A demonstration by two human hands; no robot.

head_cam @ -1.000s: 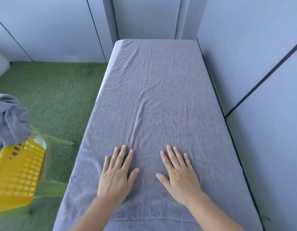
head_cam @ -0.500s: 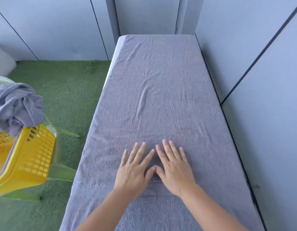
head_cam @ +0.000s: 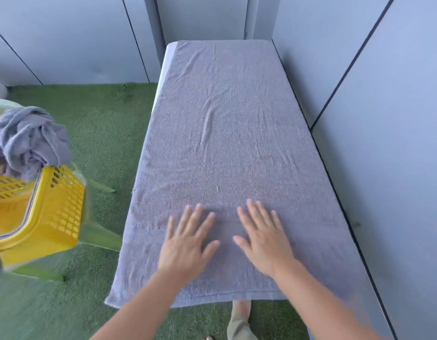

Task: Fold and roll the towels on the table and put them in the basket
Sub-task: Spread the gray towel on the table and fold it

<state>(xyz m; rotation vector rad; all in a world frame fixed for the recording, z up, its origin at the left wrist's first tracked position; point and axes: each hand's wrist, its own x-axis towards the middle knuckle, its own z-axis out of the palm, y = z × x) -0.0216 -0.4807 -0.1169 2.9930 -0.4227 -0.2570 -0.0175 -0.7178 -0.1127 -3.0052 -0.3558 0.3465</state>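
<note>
Hands: our left hand and right hand lie flat on the towel, palms down and fingers straight and spread. Nothing is pinched or held; they only press on the cloth.
Between the hands: a strip of bare towel separates them, so they are near but not touching.
What just changed: half a second ago the thumbs were touching at the middle. Now the hands have slid apart again, and they look a little blurred from motion.
Meaning for the task: we judge this is a smoothing stroke from the centre outward. The towel is being flattened, and the fold and the roll are not yet begun.
Towel: it is spread open along the whole table. Its near hem lies just behind our wrists, and its far end is well beyond the fingertips.
Crease: a long wrinkle beyond the fingertips is there as before, so the far part probably still needs a stroke.
View against the earlier frame: the near hem and a foot under it now show, which they did not before.
Basket: the yellow basket stands well to the left of the left hand, off the table, on a green seat.
Basket content: one crumpled grey cloth hangs over its rim, unrolled.
Floor: green turf lies to the left of the table.
</note>
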